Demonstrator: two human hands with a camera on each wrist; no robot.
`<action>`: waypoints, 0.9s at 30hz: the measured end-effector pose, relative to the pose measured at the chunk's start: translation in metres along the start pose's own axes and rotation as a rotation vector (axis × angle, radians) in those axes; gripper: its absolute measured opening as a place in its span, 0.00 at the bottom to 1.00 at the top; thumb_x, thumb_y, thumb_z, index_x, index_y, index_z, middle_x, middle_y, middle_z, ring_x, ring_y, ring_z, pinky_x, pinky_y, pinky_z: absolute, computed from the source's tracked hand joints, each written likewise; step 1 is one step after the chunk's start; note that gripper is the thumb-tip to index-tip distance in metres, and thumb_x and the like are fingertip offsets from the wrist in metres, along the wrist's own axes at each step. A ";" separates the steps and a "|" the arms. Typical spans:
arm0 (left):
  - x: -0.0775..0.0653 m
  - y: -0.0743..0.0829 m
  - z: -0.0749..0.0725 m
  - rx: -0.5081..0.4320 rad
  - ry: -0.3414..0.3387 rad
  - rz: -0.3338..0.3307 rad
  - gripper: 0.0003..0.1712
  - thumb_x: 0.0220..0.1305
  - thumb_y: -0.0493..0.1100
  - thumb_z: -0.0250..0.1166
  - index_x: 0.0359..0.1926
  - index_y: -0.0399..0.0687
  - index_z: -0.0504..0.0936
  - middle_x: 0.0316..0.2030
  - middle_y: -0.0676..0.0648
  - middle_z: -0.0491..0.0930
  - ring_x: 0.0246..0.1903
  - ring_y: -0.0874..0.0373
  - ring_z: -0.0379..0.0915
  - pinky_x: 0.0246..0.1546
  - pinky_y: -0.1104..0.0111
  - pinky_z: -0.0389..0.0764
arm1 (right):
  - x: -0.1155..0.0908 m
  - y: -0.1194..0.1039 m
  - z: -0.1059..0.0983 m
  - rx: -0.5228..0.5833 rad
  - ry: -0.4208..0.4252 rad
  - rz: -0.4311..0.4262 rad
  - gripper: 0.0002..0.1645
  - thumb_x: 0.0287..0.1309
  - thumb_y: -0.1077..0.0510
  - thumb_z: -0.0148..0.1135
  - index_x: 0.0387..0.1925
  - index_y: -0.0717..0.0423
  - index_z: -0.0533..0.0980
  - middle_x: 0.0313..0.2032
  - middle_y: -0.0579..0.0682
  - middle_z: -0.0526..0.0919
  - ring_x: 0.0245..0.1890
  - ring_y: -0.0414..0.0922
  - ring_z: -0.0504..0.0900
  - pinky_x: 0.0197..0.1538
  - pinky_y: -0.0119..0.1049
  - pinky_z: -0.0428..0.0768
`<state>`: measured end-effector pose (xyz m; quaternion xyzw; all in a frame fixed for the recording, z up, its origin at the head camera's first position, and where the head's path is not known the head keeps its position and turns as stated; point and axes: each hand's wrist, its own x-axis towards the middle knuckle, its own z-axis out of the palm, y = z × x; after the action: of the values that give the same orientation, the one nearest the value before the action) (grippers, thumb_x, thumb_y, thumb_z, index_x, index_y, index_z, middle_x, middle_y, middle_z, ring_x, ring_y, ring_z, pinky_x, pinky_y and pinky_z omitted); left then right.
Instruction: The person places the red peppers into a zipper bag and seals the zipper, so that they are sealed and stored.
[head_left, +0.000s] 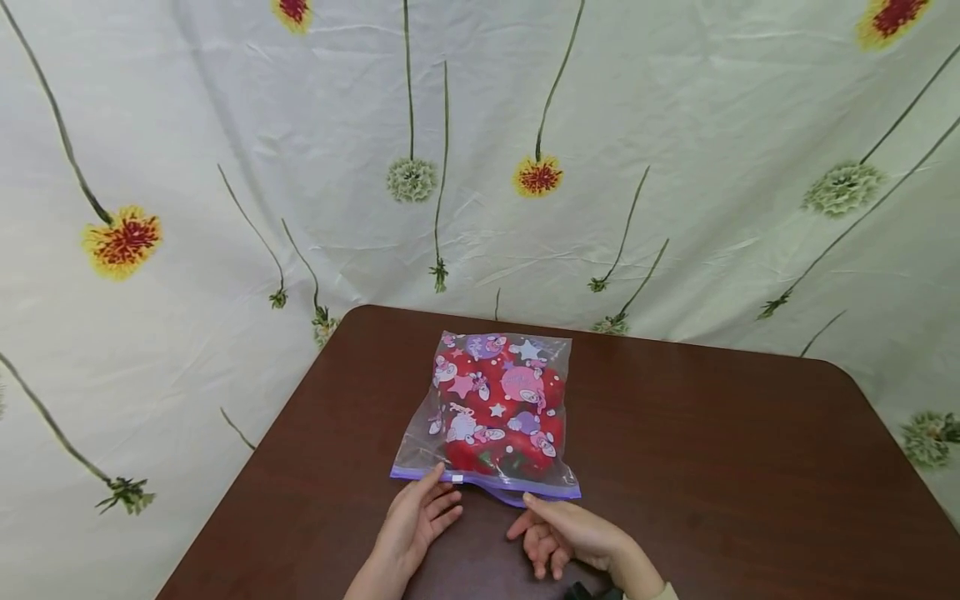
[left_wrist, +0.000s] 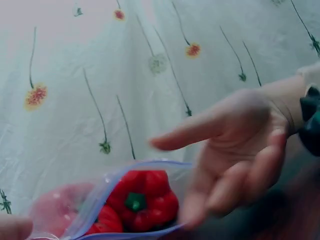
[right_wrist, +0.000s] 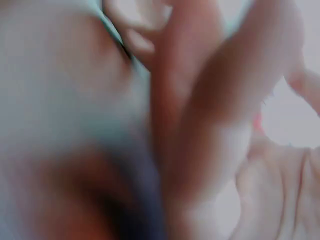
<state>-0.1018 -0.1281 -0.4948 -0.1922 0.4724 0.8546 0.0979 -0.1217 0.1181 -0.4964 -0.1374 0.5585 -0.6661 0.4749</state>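
Note:
A clear printed zip bag [head_left: 423, 437] lies on the table with red bell peppers inside. Its purple-edged mouth faces me and gapes in the middle; through the gap the left wrist view shows a bell pepper [left_wrist: 150, 192] with a green stem. My left hand [head_left: 416, 525] is at the left part of the mouth, a fingertip overlapping the purple edge beside the white slider [head_left: 457, 479], the other fingers loosely bent. Close to the right part of the mouth is my right hand [head_left: 577, 533], palm turned inward and fingers relaxed, gripping nothing. In the right wrist view blurred fingers [right_wrist: 215, 115] fill the picture.
The dark brown table [head_left: 712, 450] extends on both sides of the bag, with rounded far corners. Behind it hangs a pale cloth [head_left: 675, 108] printed with flowers. A dark band [left_wrist: 311, 120] sits around my right wrist.

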 end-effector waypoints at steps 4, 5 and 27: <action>0.002 -0.003 0.004 0.110 -0.078 -0.044 0.24 0.63 0.53 0.60 0.46 0.40 0.64 0.32 0.49 0.76 0.27 0.61 0.76 0.32 0.67 0.81 | 0.022 0.002 0.020 0.089 0.111 -0.063 0.30 0.67 0.42 0.46 0.49 0.67 0.71 0.27 0.43 0.77 0.23 0.35 0.80 0.22 0.24 0.76; 0.003 -0.004 0.004 0.134 -0.086 -0.043 0.25 0.63 0.54 0.60 0.46 0.39 0.63 0.32 0.49 0.76 0.26 0.62 0.76 0.31 0.67 0.81 | 0.026 0.003 0.024 0.107 0.138 -0.082 0.29 0.67 0.44 0.48 0.49 0.67 0.71 0.27 0.43 0.77 0.23 0.34 0.79 0.22 0.23 0.75; 0.003 -0.008 0.010 0.238 -0.050 -0.005 0.12 0.63 0.44 0.60 0.25 0.45 0.77 0.16 0.54 0.71 0.14 0.68 0.63 0.16 0.77 0.69 | 0.077 0.004 0.077 0.541 0.601 -0.259 0.07 0.59 0.55 0.62 0.28 0.53 0.79 0.23 0.41 0.79 0.19 0.30 0.75 0.22 0.18 0.71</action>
<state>-0.1045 -0.1152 -0.4974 -0.1589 0.5676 0.7967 0.1337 -0.1046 0.0106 -0.5014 0.1237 0.4554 -0.8532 0.2223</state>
